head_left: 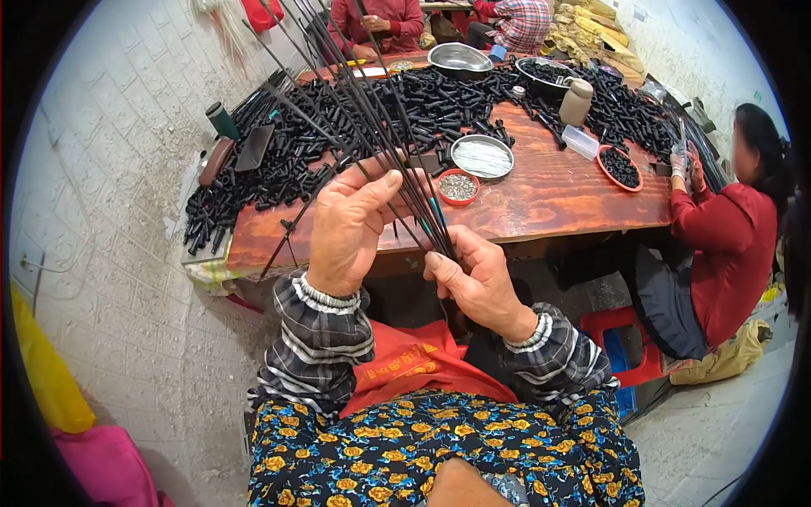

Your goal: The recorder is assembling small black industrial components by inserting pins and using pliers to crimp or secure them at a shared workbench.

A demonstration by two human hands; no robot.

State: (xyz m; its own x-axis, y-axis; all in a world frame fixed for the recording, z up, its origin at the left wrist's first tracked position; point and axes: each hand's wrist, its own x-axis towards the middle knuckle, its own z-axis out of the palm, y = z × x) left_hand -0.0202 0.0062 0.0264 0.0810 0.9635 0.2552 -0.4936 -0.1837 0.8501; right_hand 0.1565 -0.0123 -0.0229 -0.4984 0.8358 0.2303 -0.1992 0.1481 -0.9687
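Observation:
A bundle of long, thin black rods (376, 122) fans out upward in front of me, over the near edge of the wooden table. My left hand (351, 221) pinches the rods around their lower middle with thumb and fingers. Lower down and to the right, my right hand (480, 286) closes around the gathered lower ends. Small teal bands show on some rods between the hands. Just beyond them on the table are a red bowl of small metal pieces (458, 188) and a steel dish of thin white sticks (481, 159).
Heaps of short black tubular parts (422, 101) cover much of the wooden table (541, 190). A beige bottle (576, 103), an empty steel bowl (459, 57) and a red basket of black pieces (619, 167) stand there. A co-worker in red (718, 228) sits at the right; others sit across.

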